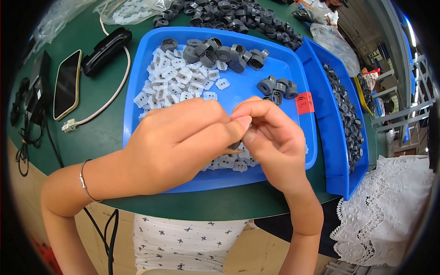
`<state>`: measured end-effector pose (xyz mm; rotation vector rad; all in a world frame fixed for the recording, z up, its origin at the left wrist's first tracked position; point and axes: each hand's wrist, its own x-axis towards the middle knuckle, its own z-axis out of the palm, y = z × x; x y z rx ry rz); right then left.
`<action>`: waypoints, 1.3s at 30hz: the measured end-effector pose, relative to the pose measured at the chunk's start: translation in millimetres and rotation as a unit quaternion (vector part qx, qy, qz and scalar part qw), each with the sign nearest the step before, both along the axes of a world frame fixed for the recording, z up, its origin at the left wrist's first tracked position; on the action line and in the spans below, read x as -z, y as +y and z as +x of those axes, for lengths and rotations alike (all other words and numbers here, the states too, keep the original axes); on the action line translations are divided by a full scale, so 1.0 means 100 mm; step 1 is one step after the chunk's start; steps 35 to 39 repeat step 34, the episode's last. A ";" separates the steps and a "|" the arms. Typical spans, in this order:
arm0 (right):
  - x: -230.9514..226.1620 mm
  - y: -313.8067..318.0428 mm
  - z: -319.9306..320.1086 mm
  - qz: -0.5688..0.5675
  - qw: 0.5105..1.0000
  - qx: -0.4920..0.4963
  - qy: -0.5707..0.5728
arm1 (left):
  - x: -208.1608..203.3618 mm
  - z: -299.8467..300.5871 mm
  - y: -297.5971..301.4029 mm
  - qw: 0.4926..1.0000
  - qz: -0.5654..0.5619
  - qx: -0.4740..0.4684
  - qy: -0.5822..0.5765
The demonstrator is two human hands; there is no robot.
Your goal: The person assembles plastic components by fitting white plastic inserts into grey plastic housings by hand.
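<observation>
Over the front of a blue tray (pixel 275 59), my left hand (pixel 178 142) and my right hand (pixel 277 142) meet with fingertips pinched together. Between them is a small dark part (pixel 234 145), mostly hidden by the fingers; it looks like one of the grey plastic caps. White translucent plastic pieces (pixel 172 78) with small holes are heaped in the tray's left side and also lie beneath my hands. Loose grey caps (pixel 215 52) sit at the tray's far side, and a smaller cluster of grey caps (pixel 277 88) lies to the right, near a red label (pixel 305 102).
A long blue bin (pixel 341 176) of dark parts stands right of the tray. Behind it lies a big pile of grey caps (pixel 224 13). On the left are a phone (pixel 68 85), a black device (pixel 106 51), a pale cable (pixel 117 89) and a power adapter (pixel 39 85). White lace fabric (pixel 385 206) is at the right.
</observation>
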<state>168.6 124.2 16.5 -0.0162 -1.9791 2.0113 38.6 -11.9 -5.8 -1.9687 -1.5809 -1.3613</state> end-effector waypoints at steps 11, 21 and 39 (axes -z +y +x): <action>-0.11 1.10 0.17 -0.312 0.919 0.214 0.108 | -0.06 -0.08 0.03 0.967 -0.142 0.067 -0.200; -0.08 1.19 0.22 -0.227 0.921 0.295 0.112 | -0.22 -0.02 -0.08 0.923 -0.205 0.100 -0.311; 0.02 0.52 0.00 0.564 0.803 0.111 -0.158 | -0.14 -0.12 -0.03 0.921 -0.266 0.121 -0.259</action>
